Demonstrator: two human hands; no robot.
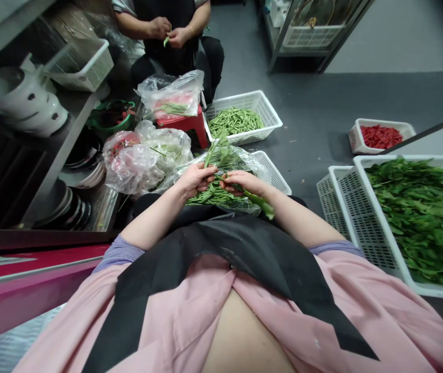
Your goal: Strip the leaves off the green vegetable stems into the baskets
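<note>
Leafy stems (259, 202) sit pinched in the grip of left hand (195, 179) and right hand (245, 183), low over a bagged pile of greens (212, 196), likely for easy reach, while a leaf-filled basket (372, 228) stands to the grip's right.

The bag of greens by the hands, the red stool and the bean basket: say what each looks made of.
Bag of greens: probably thin, glossy plastic film, being transparent and crinkled.
Red stool: likely smooth moulded plastic, from its uniform colour.
Bean basket: apparently rigid white plastic, given its regular openwork walls.
</note>
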